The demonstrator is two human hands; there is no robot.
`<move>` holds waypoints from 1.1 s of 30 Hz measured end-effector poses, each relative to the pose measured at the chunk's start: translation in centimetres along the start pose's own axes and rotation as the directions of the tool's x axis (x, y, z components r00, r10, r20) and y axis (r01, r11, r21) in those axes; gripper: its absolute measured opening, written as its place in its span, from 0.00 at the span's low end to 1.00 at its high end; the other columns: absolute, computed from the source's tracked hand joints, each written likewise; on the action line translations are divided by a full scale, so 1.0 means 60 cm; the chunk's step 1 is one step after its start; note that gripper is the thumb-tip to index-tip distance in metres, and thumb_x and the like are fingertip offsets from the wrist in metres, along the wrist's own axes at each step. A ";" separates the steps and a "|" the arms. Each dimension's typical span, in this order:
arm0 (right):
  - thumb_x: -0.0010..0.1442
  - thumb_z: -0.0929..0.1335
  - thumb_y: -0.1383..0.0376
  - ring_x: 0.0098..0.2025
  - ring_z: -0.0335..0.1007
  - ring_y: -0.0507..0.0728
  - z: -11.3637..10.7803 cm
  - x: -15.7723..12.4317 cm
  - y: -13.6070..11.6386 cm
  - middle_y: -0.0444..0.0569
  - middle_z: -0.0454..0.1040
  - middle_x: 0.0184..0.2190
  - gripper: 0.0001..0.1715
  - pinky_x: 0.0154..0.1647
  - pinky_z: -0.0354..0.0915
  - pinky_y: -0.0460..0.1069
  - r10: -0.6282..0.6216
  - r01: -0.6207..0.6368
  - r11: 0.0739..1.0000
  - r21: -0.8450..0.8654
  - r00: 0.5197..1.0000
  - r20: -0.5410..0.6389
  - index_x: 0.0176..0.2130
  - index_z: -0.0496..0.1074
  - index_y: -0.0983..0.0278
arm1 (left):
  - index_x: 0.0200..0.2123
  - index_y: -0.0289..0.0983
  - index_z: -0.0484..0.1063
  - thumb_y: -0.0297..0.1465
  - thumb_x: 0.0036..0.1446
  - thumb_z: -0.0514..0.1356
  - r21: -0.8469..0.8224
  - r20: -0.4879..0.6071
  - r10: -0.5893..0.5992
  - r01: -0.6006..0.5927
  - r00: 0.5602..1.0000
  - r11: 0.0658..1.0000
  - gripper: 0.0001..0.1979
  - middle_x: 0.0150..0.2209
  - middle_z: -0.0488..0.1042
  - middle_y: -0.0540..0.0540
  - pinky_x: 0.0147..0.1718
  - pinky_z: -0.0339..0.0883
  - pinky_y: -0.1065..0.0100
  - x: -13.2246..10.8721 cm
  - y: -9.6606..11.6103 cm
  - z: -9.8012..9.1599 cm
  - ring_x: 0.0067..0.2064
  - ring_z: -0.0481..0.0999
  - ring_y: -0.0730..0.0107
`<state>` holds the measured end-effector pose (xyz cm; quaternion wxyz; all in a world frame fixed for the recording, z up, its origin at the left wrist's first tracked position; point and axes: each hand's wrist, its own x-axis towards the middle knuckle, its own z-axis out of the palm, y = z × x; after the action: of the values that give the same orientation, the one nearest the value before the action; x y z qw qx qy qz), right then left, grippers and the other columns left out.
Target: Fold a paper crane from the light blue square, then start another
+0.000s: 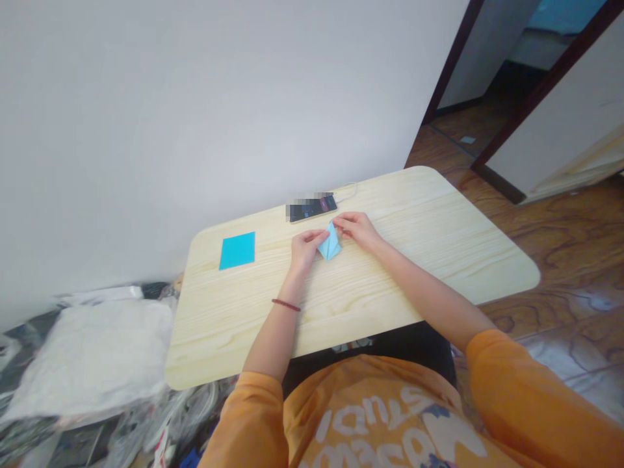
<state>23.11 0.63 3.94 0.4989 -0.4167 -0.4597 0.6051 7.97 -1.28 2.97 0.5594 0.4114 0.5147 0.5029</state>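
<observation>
Over the table [439, 227], well inside its edges, fingers [316, 234] pinch folded paper [330, 246].

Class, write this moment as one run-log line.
left hand: pinching folded paper | right hand: at its upper tip | blue square: on table, left of hands | phone: beyond hands
</observation>
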 end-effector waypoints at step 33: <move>0.39 0.75 0.58 0.16 0.51 0.44 0.008 -0.004 -0.002 0.38 0.61 0.13 0.18 0.15 0.44 0.43 0.041 -0.042 0.999 -0.015 0.998 -0.056 0.22 0.67 0.66 | 0.26 0.33 0.78 0.37 0.38 0.69 0.050 0.045 0.074 -0.076 0.996 0.996 0.14 0.29 0.79 0.44 0.35 0.66 0.67 -0.002 -0.005 0.007 0.30 0.74 0.69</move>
<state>22.72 0.34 4.18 0.4956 -0.4466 -0.4418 0.5998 8.43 -1.40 2.76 0.5401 0.4555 0.4998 0.5010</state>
